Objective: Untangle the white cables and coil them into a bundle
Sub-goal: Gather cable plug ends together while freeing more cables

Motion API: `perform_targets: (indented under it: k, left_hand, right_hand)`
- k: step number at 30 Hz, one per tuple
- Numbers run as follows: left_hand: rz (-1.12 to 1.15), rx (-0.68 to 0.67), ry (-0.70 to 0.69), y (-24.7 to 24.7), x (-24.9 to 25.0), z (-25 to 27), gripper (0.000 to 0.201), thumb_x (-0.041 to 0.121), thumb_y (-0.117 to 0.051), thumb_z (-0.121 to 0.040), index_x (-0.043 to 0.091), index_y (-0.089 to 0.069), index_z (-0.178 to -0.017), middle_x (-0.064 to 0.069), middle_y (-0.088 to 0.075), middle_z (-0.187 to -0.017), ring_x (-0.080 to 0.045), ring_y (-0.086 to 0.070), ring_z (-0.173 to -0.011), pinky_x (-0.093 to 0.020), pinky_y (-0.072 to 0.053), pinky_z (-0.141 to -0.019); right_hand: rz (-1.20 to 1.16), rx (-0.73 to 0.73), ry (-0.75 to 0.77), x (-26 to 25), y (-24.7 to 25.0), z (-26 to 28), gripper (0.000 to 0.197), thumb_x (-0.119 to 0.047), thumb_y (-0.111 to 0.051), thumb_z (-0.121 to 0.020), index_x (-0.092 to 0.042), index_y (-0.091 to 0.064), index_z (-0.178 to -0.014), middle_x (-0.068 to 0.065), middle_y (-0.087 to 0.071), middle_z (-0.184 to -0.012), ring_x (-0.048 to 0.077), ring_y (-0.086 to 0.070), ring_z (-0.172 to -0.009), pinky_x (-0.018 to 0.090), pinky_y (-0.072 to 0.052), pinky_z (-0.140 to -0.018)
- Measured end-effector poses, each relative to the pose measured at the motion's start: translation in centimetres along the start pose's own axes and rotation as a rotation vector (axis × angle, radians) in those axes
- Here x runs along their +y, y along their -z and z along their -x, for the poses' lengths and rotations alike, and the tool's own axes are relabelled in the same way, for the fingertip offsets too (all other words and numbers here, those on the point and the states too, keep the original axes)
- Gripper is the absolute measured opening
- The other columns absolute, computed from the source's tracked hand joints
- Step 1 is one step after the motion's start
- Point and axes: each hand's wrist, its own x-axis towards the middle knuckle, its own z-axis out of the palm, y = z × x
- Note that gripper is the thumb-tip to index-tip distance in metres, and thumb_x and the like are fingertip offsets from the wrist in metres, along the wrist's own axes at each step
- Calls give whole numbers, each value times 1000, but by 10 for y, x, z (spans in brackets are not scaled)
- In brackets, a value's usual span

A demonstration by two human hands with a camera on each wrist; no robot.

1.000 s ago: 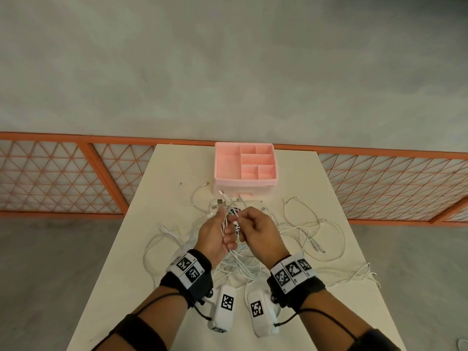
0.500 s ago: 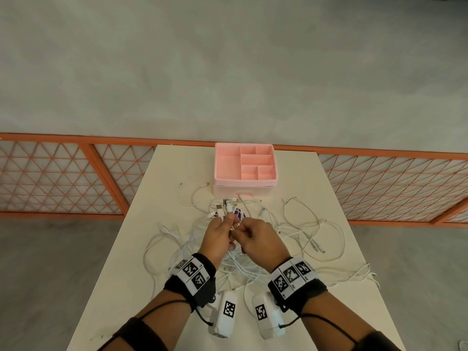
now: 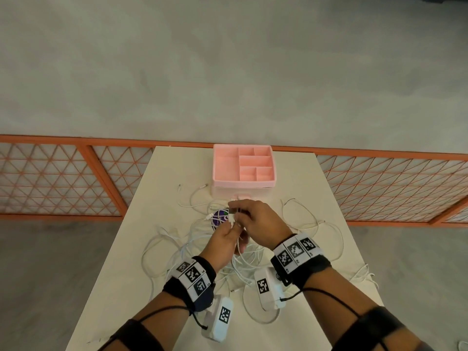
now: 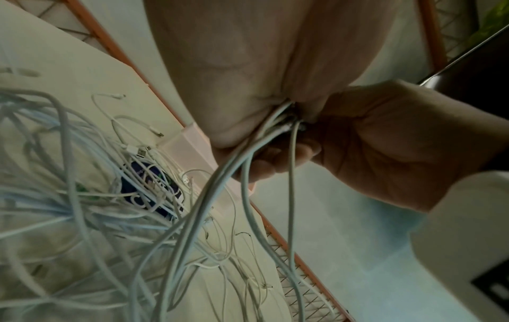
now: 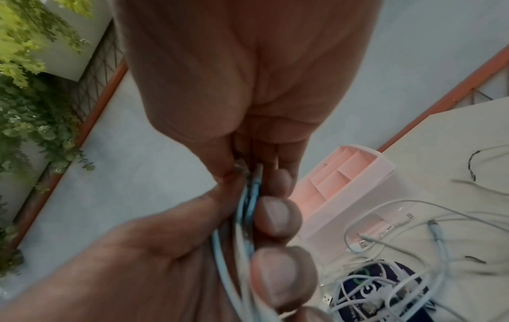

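A tangle of white cables (image 3: 192,239) lies spread over the middle of the pale table (image 3: 157,193). My left hand (image 3: 231,224) holds several cable ends bunched between thumb and fingers, raised above the tangle. My right hand (image 3: 236,211) reaches over from the right and pinches the plugs (image 3: 231,218) at the top of that bunch. In the left wrist view the held cables (image 4: 248,174) hang from both hands down to the pile. In the right wrist view the cable strands (image 5: 248,207) run between the fingertips (image 5: 278,215) of my left hand and my right hand.
A pink compartment organizer (image 3: 220,168) stands at the table's far edge, just beyond my hands. A round purple and blue object (image 3: 219,216) lies under the cables. An orange lattice railing (image 3: 50,178) runs behind the table. Loose cable loops (image 3: 311,224) reach toward the right edge.
Both hands have moved a little farther from me with the cable ends. My right hand has come over the left hand's fingertips and now pinches the plugs.
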Motion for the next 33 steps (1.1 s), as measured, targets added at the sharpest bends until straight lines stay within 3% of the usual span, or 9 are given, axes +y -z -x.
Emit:
perform_targets:
  k: [5, 10, 16, 20, 22, 24, 26, 28, 33]
  left_hand:
    - [152, -23, 98, 2, -9, 1, 28, 14, -36, -108, 8, -44, -81, 4, -51, -56, -13, -44, -47, -32, -40, -53]
    - [166, -41, 129, 3, -4, 0, 31, 3, -35, -106, 11, -40, -76, 1, -43, -57, -8, -40, -44, -26, -41, -48]
    - [140, -43, 114, 7, 3, -2, 32, -6, -35, -101, 7, -50, -75, -5, -45, -59, -10, -44, -47, -26, -42, -47]
    - [291, 94, 148, 5, 9, -2, 35, -8, -34, -99, 4, -59, -78, -6, -55, -58, -21, -47, -55, -29, -43, -50]
    - [516, 164, 171, 10, 14, -5, 25, 4, -42, -103, 2, -64, -91, -9, -63, -70, -22, -58, -62, -33, -50, -58]
    - [738, 211, 158, 19, 18, -10, 19, 15, -47, -104, 2, -61, -101, -3, -54, -65, -15, -52, -55, -31, -46, -57]
    - [874, 255, 135, 29, 22, -15, 18, 19, -44, -105, 5, -56, -104, 2, -42, -62, -11, -40, -50, -27, -41, -49]
    - [904, 307, 109, 39, 24, -19, 18, 19, -41, -106, 9, -54, -99, 4, -39, -60, -8, -35, -45, -23, -37, -42]
    - [878, 402, 66, 64, 31, -22, 21, 19, -37, -108, 12, -51, -93, 7, -34, -54, -5, -27, -39, -17, -24, -36]
  right_hand:
    - [-114, -71, -36, 2, -5, 4, 29, -9, -47, -98, -15, -64, -121, 7, -72, -68, 20, -72, -64, 11, -50, -64]
    - [-72, -53, -2, 2, -11, 2, 35, -17, -46, -102, -16, -56, -136, -1, -66, -122, 6, -62, -99, 0, -38, -78]
    - [-18, -46, -9, 2, -7, -3, 33, -21, -58, -96, -17, -63, -129, 0, -68, -121, 3, -60, -99, 4, -41, -84]
    - [-188, 14, -36, 9, -23, 2, 65, -47, -60, -91, -27, -37, -148, 1, -55, -138, 17, -59, -116, 35, -46, -104]
    - [-287, -30, -65, 17, -38, 10, 80, -64, -55, -87, -32, -21, -153, 1, -52, -142, 16, -58, -120, 38, -47, -104]
    - [-296, -146, -78, 23, -46, 22, 58, -54, -57, -91, -27, -39, -140, 2, -68, -114, 13, -70, -88, 33, -57, -84]
    - [-125, -242, -71, 31, -49, 31, 15, -41, -58, -95, -27, -56, -100, 0, -67, -78, 15, -63, -63, 30, -52, -65]
    - [80, -255, -57, 50, -43, 34, 24, -40, -54, -97, -28, -51, -77, -6, -56, -68, 19, -58, -67, 30, -41, -64]
    - [323, -181, -249, 107, 7, 43, 43, -54, -53, -94, -21, -50, -66, -4, -52, -64, 17, -53, -65, 31, -35, -63]
